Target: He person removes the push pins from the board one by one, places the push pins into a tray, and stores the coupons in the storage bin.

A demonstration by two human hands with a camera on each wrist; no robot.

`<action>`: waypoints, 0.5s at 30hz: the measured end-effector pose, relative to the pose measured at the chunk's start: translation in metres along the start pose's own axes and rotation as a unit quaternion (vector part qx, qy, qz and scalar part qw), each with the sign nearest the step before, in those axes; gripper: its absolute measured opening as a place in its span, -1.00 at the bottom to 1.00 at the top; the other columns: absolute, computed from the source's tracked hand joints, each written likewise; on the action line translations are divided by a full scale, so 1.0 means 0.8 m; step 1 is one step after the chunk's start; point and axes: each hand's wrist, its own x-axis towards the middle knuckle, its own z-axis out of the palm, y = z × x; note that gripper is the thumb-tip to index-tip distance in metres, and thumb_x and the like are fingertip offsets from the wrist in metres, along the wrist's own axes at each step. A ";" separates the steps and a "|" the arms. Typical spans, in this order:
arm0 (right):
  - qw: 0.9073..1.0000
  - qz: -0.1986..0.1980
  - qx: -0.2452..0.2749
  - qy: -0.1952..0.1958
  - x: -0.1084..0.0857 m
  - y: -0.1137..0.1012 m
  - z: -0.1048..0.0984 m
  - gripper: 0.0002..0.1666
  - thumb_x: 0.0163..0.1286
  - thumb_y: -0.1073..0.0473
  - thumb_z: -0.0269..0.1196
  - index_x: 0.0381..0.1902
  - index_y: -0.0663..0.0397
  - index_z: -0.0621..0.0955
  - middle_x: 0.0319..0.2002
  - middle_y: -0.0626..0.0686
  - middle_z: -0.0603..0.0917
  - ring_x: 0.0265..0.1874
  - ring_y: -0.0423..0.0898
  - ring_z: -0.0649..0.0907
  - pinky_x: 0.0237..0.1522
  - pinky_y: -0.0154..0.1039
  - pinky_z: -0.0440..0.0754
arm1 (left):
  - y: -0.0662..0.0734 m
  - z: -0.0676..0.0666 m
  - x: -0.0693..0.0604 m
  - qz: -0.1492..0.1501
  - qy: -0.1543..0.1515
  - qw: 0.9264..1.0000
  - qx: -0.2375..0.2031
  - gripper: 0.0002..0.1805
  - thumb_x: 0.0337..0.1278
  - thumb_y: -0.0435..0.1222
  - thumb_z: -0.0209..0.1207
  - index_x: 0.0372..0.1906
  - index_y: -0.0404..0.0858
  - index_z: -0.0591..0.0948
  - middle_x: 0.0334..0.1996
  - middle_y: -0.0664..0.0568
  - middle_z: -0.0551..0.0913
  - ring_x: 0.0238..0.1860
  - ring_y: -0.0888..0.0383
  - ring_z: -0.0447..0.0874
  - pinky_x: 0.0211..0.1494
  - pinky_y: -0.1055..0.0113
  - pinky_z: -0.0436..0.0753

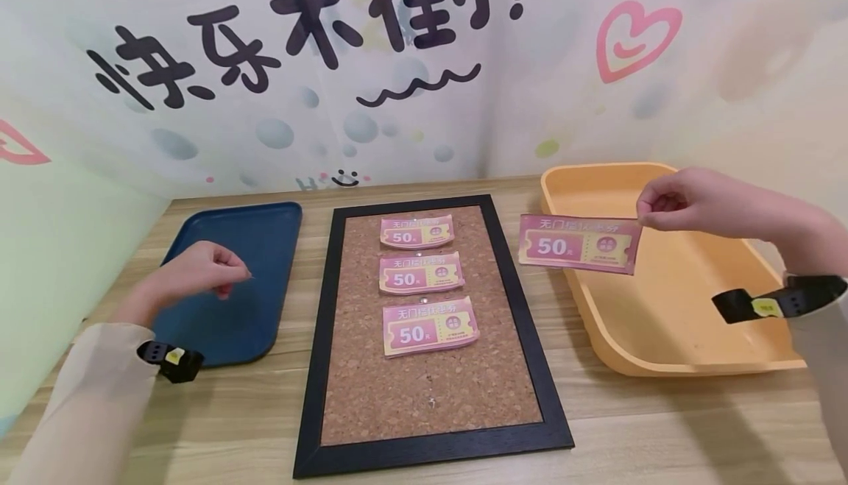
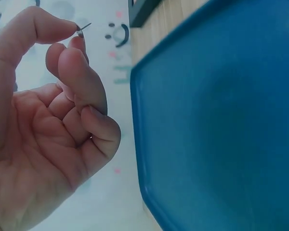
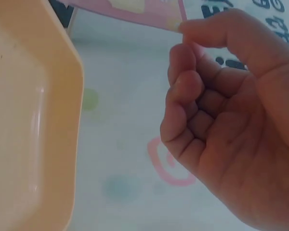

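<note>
Between thumb and index finger, my left hand (image 1: 199,271) pinches a thumbtack (image 2: 85,27), its thin metal point sticking out past the fingertips. This hand is above the blue tray (image 1: 281,286). My right hand (image 1: 705,205) grips a pink paper coupon (image 1: 575,244) printed with "50" by its right end, over the left rim of the orange bin. Between the hands lies a black-framed cork board (image 1: 377,397). Three similar coupons are attached to it in a column: a top one (image 1: 417,232), a middle one (image 1: 421,274) and a lower one (image 1: 429,328), with small tacks at their upper edges.
An orange bin (image 1: 669,323) stands at the right of the wooden table (image 1: 629,433). Behind the table hangs a white printed cloth (image 1: 424,132) with black characters. Each wrist wears a black strap with a small device.
</note>
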 end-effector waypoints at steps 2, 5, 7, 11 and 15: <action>1.000 0.018 -0.006 0.000 0.000 0.009 -0.006 -0.91 0.21 0.33 0.23 -0.33 0.23 0.53 -0.47 -0.01 0.52 -0.53 -0.19 0.46 -0.45 -0.36 0.43 | -0.006 -0.003 -0.001 -0.006 0.004 1.000 -0.003 -0.65 0.20 -0.28 0.04 -0.69 -0.30 0.41 -0.74 -0.01 0.42 -0.57 -0.03 0.48 -0.30 0.27 0.47; 0.999 0.040 -0.015 0.003 0.000 0.022 -0.014 -0.89 0.23 0.32 0.22 -0.30 0.26 0.54 -0.46 -0.01 0.53 -0.53 -0.19 0.45 -0.45 -0.36 0.43 | -0.016 -0.007 -0.001 -0.016 0.013 1.000 0.004 -0.61 0.21 -0.27 0.02 -0.74 -0.24 0.35 -0.75 -0.01 0.41 -0.56 -0.05 0.50 -0.31 0.27 0.44; 0.998 0.059 -0.021 0.004 0.001 0.029 -0.020 -0.88 0.25 0.30 0.21 -0.28 0.26 0.54 -0.45 0.00 0.54 -0.52 -0.18 0.44 -0.44 -0.36 0.43 | -0.022 -0.011 -0.002 -0.020 0.015 1.000 0.005 -0.62 0.20 -0.27 0.01 -0.73 -0.25 0.36 -0.75 -0.02 0.41 -0.56 -0.02 0.49 -0.34 0.27 0.43; 0.994 0.103 -0.027 0.001 0.003 0.040 -0.030 -0.84 0.28 0.24 0.20 -0.27 0.26 0.55 -0.43 0.01 0.54 -0.50 -0.15 0.43 -0.43 -0.34 0.41 | -0.033 -0.016 -0.003 -0.034 0.018 0.999 0.002 -0.61 0.22 -0.26 -0.01 -0.72 -0.26 0.38 -0.73 -0.03 0.42 -0.58 0.01 0.47 -0.37 0.27 0.41; 0.992 0.125 -0.026 -0.004 0.003 0.060 -0.039 -0.77 0.30 0.17 0.18 -0.24 0.26 0.55 -0.42 0.03 0.54 -0.49 -0.12 0.43 -0.41 -0.32 0.39 | -0.039 -0.020 -0.006 -0.044 0.020 0.999 -0.006 -0.62 0.23 -0.25 -0.01 -0.71 -0.25 0.38 -0.74 -0.02 0.40 -0.62 0.06 0.42 -0.40 0.27 0.39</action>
